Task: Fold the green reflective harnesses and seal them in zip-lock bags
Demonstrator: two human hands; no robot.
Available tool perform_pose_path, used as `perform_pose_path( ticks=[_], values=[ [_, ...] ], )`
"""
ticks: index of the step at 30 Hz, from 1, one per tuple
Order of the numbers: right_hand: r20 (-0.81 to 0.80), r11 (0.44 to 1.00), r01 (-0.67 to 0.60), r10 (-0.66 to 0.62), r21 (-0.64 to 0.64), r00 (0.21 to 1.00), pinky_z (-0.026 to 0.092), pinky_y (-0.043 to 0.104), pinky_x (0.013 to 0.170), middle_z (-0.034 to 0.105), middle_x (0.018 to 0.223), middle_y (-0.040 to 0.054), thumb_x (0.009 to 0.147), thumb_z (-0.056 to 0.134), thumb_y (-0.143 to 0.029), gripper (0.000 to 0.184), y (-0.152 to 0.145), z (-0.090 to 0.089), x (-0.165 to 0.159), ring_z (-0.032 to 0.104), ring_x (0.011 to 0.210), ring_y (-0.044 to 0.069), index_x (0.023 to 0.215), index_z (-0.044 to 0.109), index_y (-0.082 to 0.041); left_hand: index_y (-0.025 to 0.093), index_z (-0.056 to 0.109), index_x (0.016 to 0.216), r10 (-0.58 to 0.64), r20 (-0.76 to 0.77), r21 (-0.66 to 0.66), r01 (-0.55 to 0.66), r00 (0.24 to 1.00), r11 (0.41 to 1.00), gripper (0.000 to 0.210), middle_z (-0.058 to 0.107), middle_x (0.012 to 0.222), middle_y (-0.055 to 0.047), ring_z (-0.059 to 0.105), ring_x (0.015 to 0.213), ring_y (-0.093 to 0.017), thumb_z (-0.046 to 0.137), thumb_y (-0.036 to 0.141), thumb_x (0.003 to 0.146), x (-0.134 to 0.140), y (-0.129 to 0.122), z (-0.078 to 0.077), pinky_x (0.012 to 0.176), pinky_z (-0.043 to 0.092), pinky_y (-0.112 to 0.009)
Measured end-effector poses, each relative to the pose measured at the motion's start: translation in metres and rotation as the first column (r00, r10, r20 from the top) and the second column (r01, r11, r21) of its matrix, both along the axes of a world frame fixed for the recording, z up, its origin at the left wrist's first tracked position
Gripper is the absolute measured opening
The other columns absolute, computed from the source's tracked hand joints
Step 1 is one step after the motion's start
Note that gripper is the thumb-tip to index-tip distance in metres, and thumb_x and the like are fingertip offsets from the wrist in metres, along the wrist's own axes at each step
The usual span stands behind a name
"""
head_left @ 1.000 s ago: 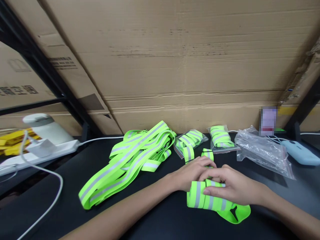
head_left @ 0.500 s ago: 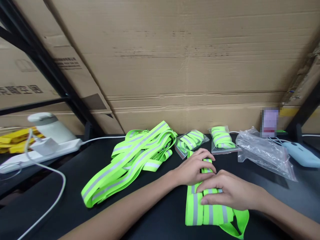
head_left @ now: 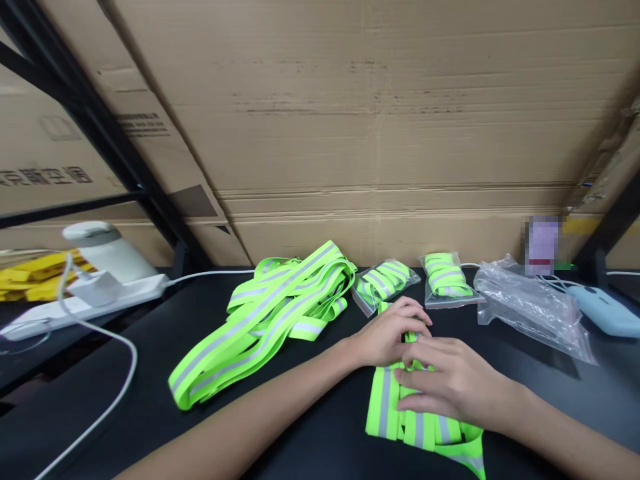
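In the head view, a folded bundle of fluorescent green straps with grey stripes (head_left: 385, 407) lies on the black tabletop (head_left: 310, 433), right of centre and near the person. Its long axis runs from near to far, leaning slightly right towards the far end. The near end spreads into several flat folds side by side, and one loop slants off at its near right corner.

The left hand (head_left: 390, 335) curves its fingers over the far part of the bundle; whether its grip closes on a strap cannot be told. The right hand (head_left: 453, 381) lies across the middle from the right, its grip loose, thumb and fingers parted over the folds.

To the left lies a larger pile of loose straps (head_left: 260, 327), its long axis slanting from near left to far right. Beyond the hands are two bagged strap rolls, one on the left (head_left: 384, 280) and one on the right (head_left: 446, 275) (both in clear plastic). Farther right are crumpled clear bags (head_left: 533, 307), just beside a light blue device (head_left: 606, 311).
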State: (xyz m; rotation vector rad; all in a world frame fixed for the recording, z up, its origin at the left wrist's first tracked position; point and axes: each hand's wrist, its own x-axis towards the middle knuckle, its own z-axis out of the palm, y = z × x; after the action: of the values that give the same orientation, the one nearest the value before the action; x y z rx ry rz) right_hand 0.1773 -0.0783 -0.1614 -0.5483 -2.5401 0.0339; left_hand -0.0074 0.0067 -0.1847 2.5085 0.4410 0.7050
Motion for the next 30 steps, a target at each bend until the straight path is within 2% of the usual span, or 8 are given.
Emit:
perform_pose_path(
  ticks=[4,7,10,13,17,22,26,30],
  values=[
    [0.099,0.960,0.027,0.001,-0.278,0.995,0.050,0.034,0.079,0.073,0.093,0.0096,0.106,0.036,-0.060,0.060,-0.005,0.021,0.000,0.068,0.086,0.023,0.111,0.075,-0.015,0.019,0.076,0.100,-0.002,-0.001,-0.017,0.002,1.000,1.000,0.009,0.071,0.119,-0.009,0.050,0.123,-0.025,0.073,0.019,0.091,0.000,0.001,-0.002,0.107,0.044,-0.042],
    [0.159,0.917,0.064,-0.001,-0.394,0.987,0.050,0.036,0.085,0.074,0.098,0.0109,0.099,0.044,-0.069,0.063,-0.007,0.033,0.001,0.068,0.089,0.025,0.112,0.076,-0.015,0.020,0.077,0.102,-0.011,0.006,-0.012,0.011,1.000,1.000,0.011,0.072,0.119,-0.008,0.049,0.123,-0.025,0.072,0.022,0.093,0.001,0.002,-0.005,0.108,0.044,-0.042],
    [0.223,0.922,0.123,-0.041,-0.368,0.974,0.050,0.040,0.089,0.075,0.102,0.0133,0.082,0.062,-0.077,0.071,-0.010,0.028,-0.003,0.069,0.093,0.030,0.110,0.075,-0.013,0.021,0.077,0.103,-0.008,0.001,-0.017,0.008,1.000,1.000,0.013,0.072,0.120,-0.008,0.048,0.125,-0.025,0.069,0.028,0.096,0.001,0.002,-0.006,0.110,0.043,-0.041],
    [0.291,0.956,0.160,-0.085,-0.244,0.953,0.050,0.043,0.089,0.075,0.102,0.0162,0.072,0.070,-0.076,0.075,-0.018,0.012,-0.011,0.069,0.094,0.034,0.109,0.073,-0.011,0.022,0.078,0.101,0.006,-0.004,-0.031,-0.006,1.000,1.000,0.013,0.072,0.118,-0.007,0.050,0.125,-0.026,0.069,0.031,0.096,0.001,0.000,-0.003,0.109,0.043,-0.040],
    [0.353,0.960,0.253,-0.197,-0.121,0.915,0.052,0.040,0.077,0.074,0.101,0.0167,0.089,0.066,-0.052,0.047,-0.029,0.004,-0.019,0.069,0.089,0.032,0.111,0.069,-0.011,0.022,0.079,0.097,0.021,0.023,-0.034,-0.020,1.000,0.999,0.011,0.073,0.114,-0.007,0.052,0.122,-0.025,0.073,0.030,0.094,0.002,-0.002,0.001,0.109,0.044,-0.038],
    [0.381,0.931,0.217,-0.094,-0.294,0.920,0.051,0.036,0.074,0.074,0.097,0.0101,0.095,0.059,-0.036,0.025,-0.019,0.031,-0.010,0.070,0.087,0.027,0.102,0.070,-0.014,0.021,0.079,0.098,-0.016,0.034,-0.056,0.018,0.999,0.998,0.010,0.077,0.113,-0.006,0.055,0.121,-0.023,0.070,0.025,0.096,0.001,0.002,-0.002,0.108,0.046,-0.038],
    [0.292,0.885,0.161,-0.030,-0.436,0.956,0.046,0.031,0.074,0.071,0.092,0.0049,0.100,0.055,-0.036,0.026,-0.005,0.043,0.001,0.067,0.084,0.021,0.088,0.068,-0.018,0.021,0.078,0.103,-0.045,0.023,-0.075,0.046,0.999,0.996,0.013,0.076,0.121,-0.005,0.055,0.123,-0.023,0.068,0.018,0.094,0.000,0.004,-0.008,0.105,0.049,-0.038],
    [0.211,0.827,0.114,0.007,-0.551,0.977,0.043,0.029,0.070,0.066,0.083,0.0033,0.104,0.051,-0.041,0.037,0.006,0.033,0.009,0.060,0.075,0.016,0.079,0.065,-0.017,0.020,0.077,0.107,-0.062,0.009,-0.044,0.062,0.998,0.997,0.020,0.071,0.133,-0.007,0.059,0.119,-0.023,0.067,0.014,0.091,-0.001,0.002,-0.006,0.102,0.050,-0.038]
  ],
)
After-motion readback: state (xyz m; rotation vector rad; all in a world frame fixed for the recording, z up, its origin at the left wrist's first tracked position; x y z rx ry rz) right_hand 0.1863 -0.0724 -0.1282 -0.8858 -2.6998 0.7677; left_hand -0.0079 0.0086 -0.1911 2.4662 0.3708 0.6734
